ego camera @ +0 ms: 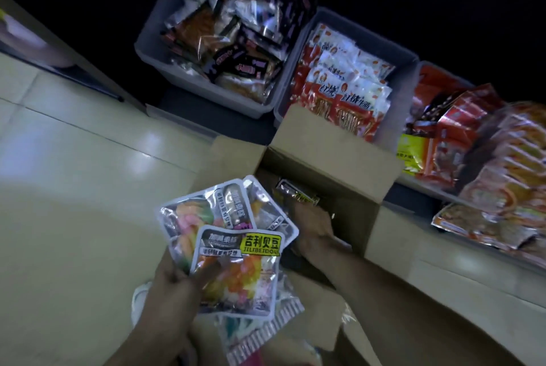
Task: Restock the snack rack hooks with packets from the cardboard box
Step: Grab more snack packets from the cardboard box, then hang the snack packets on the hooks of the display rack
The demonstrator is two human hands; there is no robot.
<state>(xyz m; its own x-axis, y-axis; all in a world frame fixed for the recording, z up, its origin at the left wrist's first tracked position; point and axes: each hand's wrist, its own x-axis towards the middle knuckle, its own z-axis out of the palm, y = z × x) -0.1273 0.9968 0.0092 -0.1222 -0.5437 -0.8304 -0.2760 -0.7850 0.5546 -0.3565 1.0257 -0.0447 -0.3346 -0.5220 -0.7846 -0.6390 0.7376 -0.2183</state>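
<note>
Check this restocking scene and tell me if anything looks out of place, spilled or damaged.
Nothing looks spilled or damaged. The left hand holds a loose, uneven fan of packets, the right hand reaches into the open cardboard box, and the grey bins behind are heaped untidily but contained.

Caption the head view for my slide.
Left hand holds a fan of candy packets while the right hand reaches into the cardboard box.

Silver packets [236,265] – yellow label, brown cardboard box [334,156], grey bins [153,46]
</note>
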